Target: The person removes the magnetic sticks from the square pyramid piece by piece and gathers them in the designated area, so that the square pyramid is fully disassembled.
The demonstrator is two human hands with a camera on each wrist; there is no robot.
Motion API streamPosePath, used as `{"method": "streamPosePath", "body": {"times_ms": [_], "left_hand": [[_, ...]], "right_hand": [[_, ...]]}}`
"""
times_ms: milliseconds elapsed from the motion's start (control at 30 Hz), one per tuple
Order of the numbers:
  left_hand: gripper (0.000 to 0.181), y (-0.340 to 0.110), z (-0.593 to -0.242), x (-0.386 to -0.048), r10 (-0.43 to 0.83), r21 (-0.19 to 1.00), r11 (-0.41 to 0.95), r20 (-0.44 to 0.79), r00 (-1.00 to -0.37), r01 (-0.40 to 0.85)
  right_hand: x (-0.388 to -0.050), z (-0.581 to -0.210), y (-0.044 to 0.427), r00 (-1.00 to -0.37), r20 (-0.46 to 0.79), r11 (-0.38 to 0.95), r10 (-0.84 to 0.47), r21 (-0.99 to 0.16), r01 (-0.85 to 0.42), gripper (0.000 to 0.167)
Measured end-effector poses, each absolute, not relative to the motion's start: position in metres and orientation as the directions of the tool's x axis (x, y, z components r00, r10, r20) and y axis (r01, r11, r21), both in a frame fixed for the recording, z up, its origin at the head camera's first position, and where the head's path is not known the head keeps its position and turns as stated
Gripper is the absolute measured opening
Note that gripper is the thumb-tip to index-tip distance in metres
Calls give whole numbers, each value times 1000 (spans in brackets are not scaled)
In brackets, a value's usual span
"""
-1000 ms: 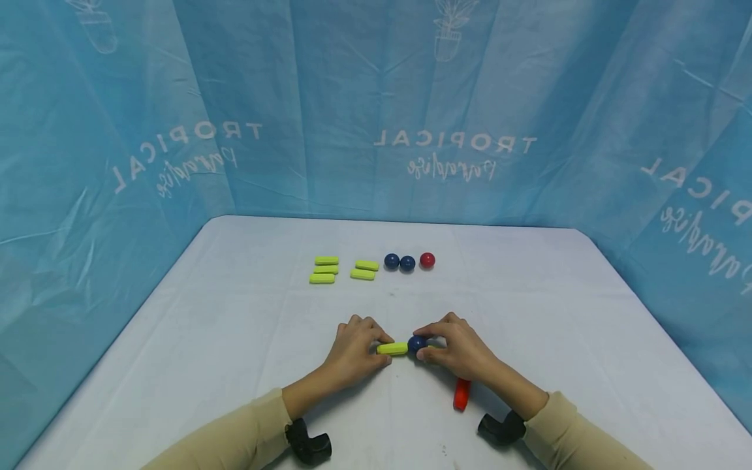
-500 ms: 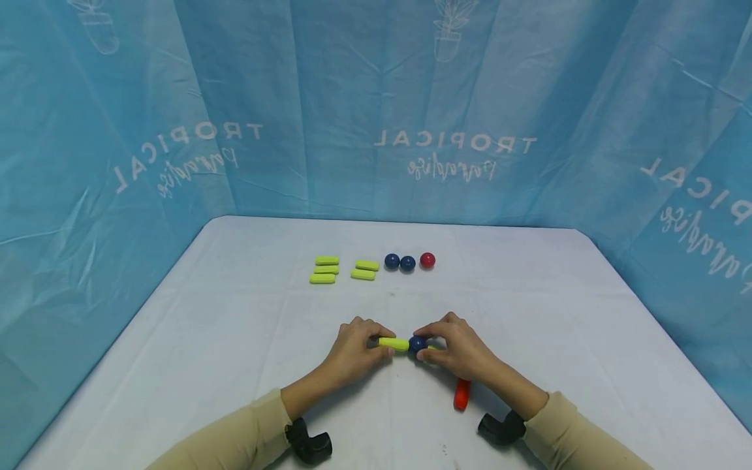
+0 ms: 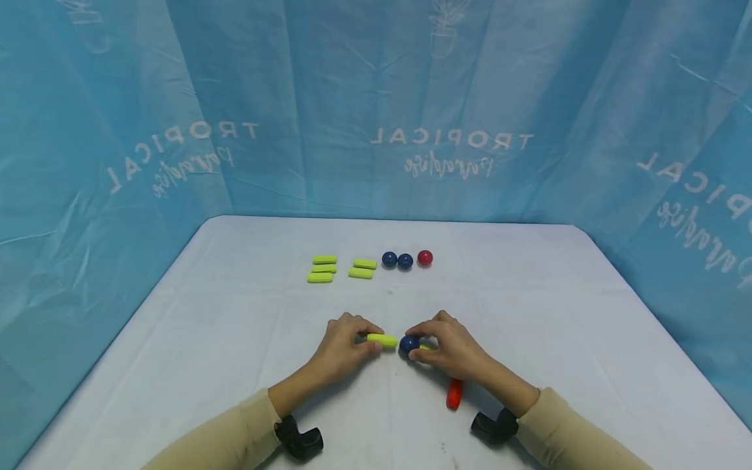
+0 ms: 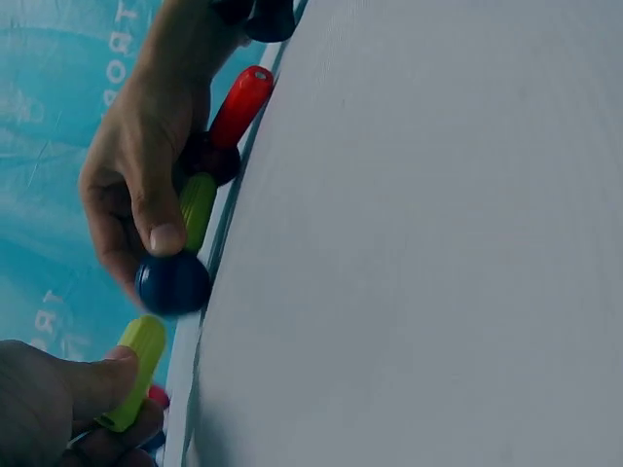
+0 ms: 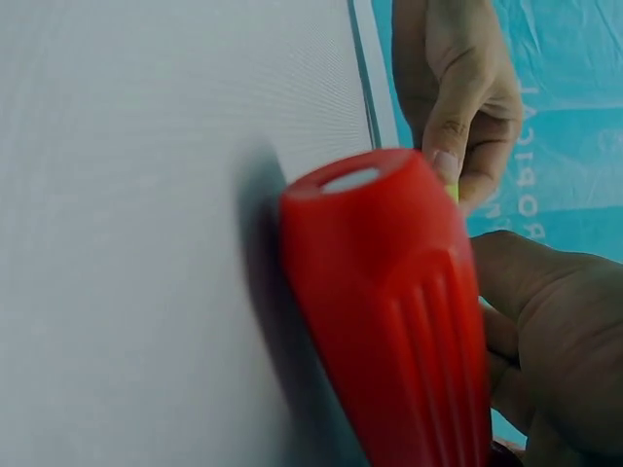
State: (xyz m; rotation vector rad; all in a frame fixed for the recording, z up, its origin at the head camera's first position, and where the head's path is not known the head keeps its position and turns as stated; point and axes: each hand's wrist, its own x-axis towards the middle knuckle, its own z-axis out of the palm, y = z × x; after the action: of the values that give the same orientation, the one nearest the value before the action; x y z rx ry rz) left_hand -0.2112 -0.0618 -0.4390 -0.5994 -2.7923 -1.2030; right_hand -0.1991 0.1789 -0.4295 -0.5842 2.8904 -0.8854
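My left hand pinches a yellow-green magnetic rod between thumb and fingers. A narrow gap parts its tip from a blue ball, which my right hand grips at the fingertips. Behind that ball, in the left wrist view, a second yellow-green rod runs under the right thumb to a dark ball. From the dark ball a red rod sticks out; it looms large in the right wrist view. In the head view the right hand hides the dark ball.
Farther back on the white table lie loose yellow-green rods in two groups. Beside them sit two blue balls and a red ball. A blue printed curtain surrounds the table's back and sides.
The left hand's rod touched the blue ball earlier and was tilted up; now it has come away leftward, leaving a gap. The right hand keeps its grip. The head view has shifted slightly.
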Motion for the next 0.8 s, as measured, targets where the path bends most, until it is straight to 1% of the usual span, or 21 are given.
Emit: {"method": "streamPosePath", "body": {"times_ms": [167,233,367,533,633,800], "left_hand": [[19,-86,-433,-240,176,673,674,252,-951,303],[21,-93,-432,-254,143,667,686,270,-952,292],[24,-93,-433,-280,124,671,686,271,-955,280],[23,-81,-437,-301,113,647,715,267,-957,265],[24,-75,-439,-309,99,613,752,259,-961,243],[23,-72,-441,-316,94,520,825,261,-961,222]], "right_hand": [[-201,-425,183,-931,52,767,-363,-551,-330,36],[-202,-425,185,-928,54,765,-368,-551,-335,36],[-203,-427,185,-924,47,758,-380,-556,-340,37],[-201,-430,184,-926,44,762,-375,-554,-335,37],[-199,-431,183,-923,52,758,-381,-555,-344,37],[-199,-431,182,-924,51,758,-379,-555,-342,37]]}}
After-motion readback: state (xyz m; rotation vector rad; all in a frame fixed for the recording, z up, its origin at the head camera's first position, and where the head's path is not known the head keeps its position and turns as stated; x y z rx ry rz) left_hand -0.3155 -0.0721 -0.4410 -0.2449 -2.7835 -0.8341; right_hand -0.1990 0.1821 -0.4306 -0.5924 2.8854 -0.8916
